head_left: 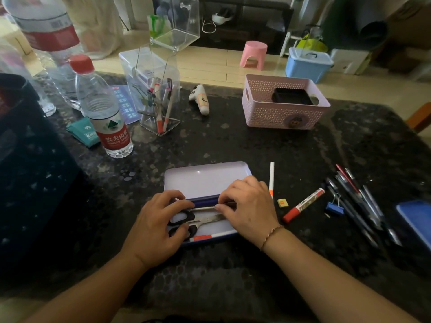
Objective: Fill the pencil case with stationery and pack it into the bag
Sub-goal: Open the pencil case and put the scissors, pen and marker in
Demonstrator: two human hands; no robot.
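The open case [205, 180] is set on the bench [233, 145]. Scissors [198, 221] in it are touched by the curled left hand [158, 226]. A thin pen [203, 208] is pinched by the right hand [247, 206].

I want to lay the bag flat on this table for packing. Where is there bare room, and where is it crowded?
Bare room: the middle stretch between the open pencil case and the pink basket, and the near edge between the forearms. Crowded: the right, with the loose pens, red marker and blue clip; the far left, with the water bottle and clear pen holder.
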